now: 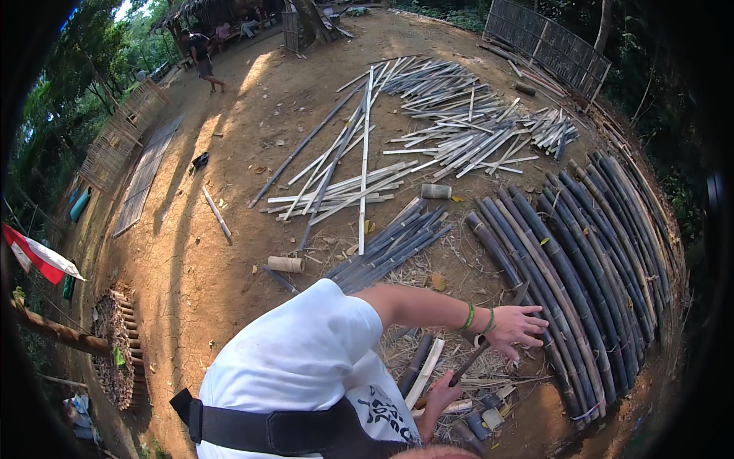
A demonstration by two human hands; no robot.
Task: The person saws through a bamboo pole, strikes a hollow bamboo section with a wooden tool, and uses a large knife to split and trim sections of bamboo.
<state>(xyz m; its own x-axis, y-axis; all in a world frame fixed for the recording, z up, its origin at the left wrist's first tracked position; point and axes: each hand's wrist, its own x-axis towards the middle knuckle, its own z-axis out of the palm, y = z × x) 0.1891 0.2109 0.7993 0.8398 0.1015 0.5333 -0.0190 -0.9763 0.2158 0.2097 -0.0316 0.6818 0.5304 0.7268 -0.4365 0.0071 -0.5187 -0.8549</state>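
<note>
My left arm [417, 303], bare below a white sleeve and with green bands at the wrist, stretches to the right. My left hand [516, 330] is open, fingers spread, at the near edge of a row of dark bamboo poles [562, 271]. Whether it touches a pole, I cannot tell. Lower down, my right hand [440, 395] is closed round the handle of a machete [469, 364]. Its blade slants up and right, passing under my left wrist, and the tip shows beyond it. Split bamboo pieces [423, 371] and shavings lie beside my right hand.
Short bamboo offcuts [474, 423] lie near my right hand. Dark split strips [394, 249] and a wide pile of pale strips [451, 115] spread ahead. Loose bamboo sections [285, 265] rest on the dirt. A person [202, 61] stands far left, near woven panels [122, 138].
</note>
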